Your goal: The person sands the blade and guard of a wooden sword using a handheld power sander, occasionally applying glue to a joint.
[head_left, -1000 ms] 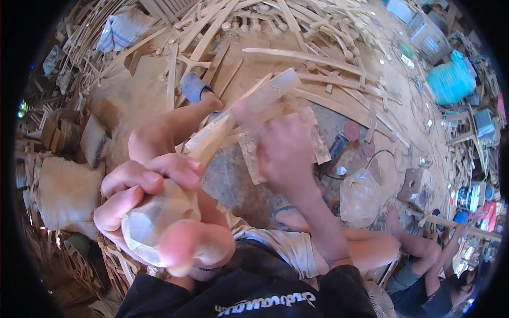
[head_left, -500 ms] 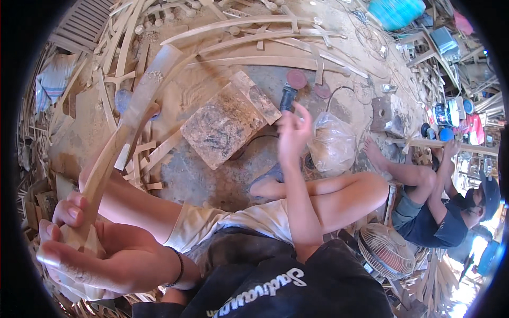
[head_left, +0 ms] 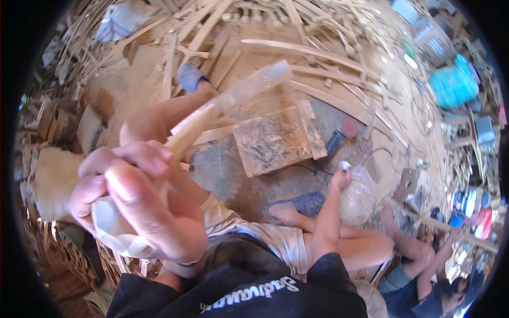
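Note:
My left hand (head_left: 143, 196) is raised close to the camera, its fingers wrapped round the handle of a pale, curved wooden sword (head_left: 193, 127). The blade slants up and away to the right, its far end blurred over the floor. Below the fingers the handle's end is whitish and faceted. Farther right, my right hand (head_left: 341, 177) is low beside a clear plastic bag (head_left: 358, 199). Its fingers are closed round something small and whitish that I cannot make out. A dark power sander (head_left: 335, 140) with a reddish disc (head_left: 349, 127) lies just beyond that hand.
A worn wooden block (head_left: 273, 140) stands on the dusty floor before my legs. Long wooden strips (head_left: 313, 51) lie beyond it, with more stacked wood around. A blue bundle (head_left: 453, 85) sits at the far right. Another person (head_left: 419, 281) sits at the lower right, holding a wooden piece.
The view has turned, shifting the scene. My left hand has brought the wooden sword inward, its blade now leaning right. My right hand has moved from beside the sander to the bag, its fingers closing.

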A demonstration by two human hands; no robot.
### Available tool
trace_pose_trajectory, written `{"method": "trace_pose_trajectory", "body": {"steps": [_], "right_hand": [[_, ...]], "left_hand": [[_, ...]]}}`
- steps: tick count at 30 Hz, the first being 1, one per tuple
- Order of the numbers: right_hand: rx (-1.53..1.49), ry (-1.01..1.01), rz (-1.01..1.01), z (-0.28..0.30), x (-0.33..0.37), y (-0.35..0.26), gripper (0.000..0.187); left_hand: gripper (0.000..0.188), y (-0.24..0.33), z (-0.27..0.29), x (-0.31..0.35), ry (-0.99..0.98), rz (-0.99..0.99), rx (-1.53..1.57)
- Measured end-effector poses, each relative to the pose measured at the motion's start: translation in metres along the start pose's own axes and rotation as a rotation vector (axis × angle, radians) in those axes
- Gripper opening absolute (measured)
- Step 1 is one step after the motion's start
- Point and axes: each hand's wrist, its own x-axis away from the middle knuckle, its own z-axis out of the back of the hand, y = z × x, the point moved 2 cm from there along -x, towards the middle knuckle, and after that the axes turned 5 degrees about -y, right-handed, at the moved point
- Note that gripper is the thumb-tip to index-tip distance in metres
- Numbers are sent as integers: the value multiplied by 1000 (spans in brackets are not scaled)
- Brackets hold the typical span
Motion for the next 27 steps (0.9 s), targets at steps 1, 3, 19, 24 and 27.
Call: {"method": "trace_pose_trajectory", "body": {"steps": [1,3,19,24,27], "right_hand": [[-125,178,129,25,-31,-16,46],[-323,281,278,35,-23,-65,41],[-543,-446,1119,135,312,-418,33],[-495,-452,1063,140,320,-430,31],[-488,-456,1065,142,325,-438,30]], "left_hand": [[14,7,-12,-5,40,14,60],[13,6,-11,-4,17,-29,100],[25,8,7,17,-163,-13,46],[26,6,7,20,-149,7,72],[26,8,8,19,-148,10,72]]}}
